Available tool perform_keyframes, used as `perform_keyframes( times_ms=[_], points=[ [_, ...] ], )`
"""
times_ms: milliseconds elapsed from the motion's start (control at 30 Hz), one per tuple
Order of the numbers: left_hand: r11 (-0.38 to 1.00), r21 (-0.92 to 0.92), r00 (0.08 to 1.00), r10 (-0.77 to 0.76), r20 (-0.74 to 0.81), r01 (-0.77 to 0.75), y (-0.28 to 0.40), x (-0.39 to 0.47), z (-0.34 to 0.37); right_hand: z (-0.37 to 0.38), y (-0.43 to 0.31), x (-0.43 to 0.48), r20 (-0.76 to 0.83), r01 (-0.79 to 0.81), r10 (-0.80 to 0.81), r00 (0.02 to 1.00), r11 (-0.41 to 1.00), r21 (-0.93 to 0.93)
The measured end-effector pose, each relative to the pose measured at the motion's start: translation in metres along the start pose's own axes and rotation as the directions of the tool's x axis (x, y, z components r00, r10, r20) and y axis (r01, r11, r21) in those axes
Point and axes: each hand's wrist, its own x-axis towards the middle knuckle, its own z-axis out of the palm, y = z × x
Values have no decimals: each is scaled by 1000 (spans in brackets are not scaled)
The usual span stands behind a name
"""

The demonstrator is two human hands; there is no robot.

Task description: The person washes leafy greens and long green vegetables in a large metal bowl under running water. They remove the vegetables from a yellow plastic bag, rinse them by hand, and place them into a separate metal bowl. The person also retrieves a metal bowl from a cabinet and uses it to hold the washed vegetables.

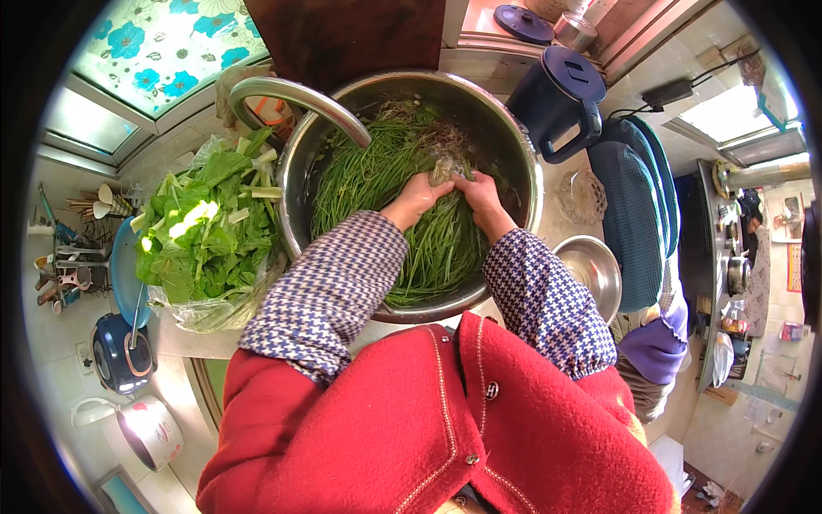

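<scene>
A large round stainless-steel basin (517, 135) stands in front of me. Long, thin green stalks (359, 193), like chives, fill much of it, with pale and purplish root ends towards the far side. My left hand (414, 198) and my right hand (481, 200) meet over the basin, gripping a bunch of the greens (443, 241) near its root end. The leaves of that bunch trail down towards me. Fingertips are partly hidden among the roots. A curved metal faucet (302, 93) arches over the basin's left rim.
Leafy greens (205, 225) lie heaped in a plastic bag left of the basin. On the right are a dark blue kettle (565, 96), a glass bowl (581, 196), a metal bowl (591, 270) and teal cloths (629, 212). Another person (754, 221) appears at the far right.
</scene>
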Motion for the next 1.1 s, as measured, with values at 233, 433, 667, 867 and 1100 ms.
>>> perform_keyframes(
  times_ms=[233,433,667,867,1100],
  points=[
    [964,-66,945,-267,-187,259,-23,9,-4,-3,-2,0,-271,-47,1,963,985,-163],
    [981,-14,970,-189,154,194,-9,1,-13,-5,6,7,-177,-94,112,978,990,107],
    [904,-119,912,-411,18,410,-9,-2,-8,-1,0,-2,116,-115,142,983,970,-214],
    [958,-77,960,-280,-18,278,-4,-7,-28,-4,-16,-12,-155,-133,125,980,990,-41],
    [947,290,987,-157,36,140,-21,-18,-8,-8,-11,-53,-167,79,-216,962,806,-587]
  ],
)
